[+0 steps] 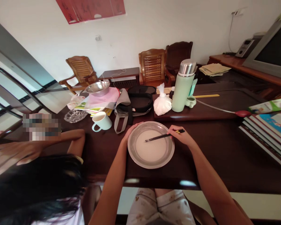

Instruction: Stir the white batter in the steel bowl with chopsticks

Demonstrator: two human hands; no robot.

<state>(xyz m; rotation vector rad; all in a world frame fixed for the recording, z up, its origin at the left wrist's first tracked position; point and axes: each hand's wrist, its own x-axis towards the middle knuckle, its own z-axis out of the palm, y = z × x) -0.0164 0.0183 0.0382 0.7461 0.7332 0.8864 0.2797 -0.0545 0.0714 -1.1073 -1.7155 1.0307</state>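
A round metal bowl [152, 166] with milky white liquid [152, 151] in it stands near the table's front edge. My left hand [129, 132] grips its far left rim, the fingers partly hidden behind the edge. My right hand [182, 136] is closed around a pair of dark chopsticks [159, 136] at the bowl's right side. They slant down to the left, and their whitened tips meet the liquid near the middle of the bowl. Beyond the bowl are a tied bag of white powder [162, 103] and a pale green thermos [181, 92].
On the left, a person rests an arm [67, 137] on the table. A white mug [102, 121], a glass dish [75, 116], a steel basin [98, 88] and a grey-black bag [138, 106] stand behind. Stacked books [269, 131] lie at the right, near a red rubber bulb [243, 113].
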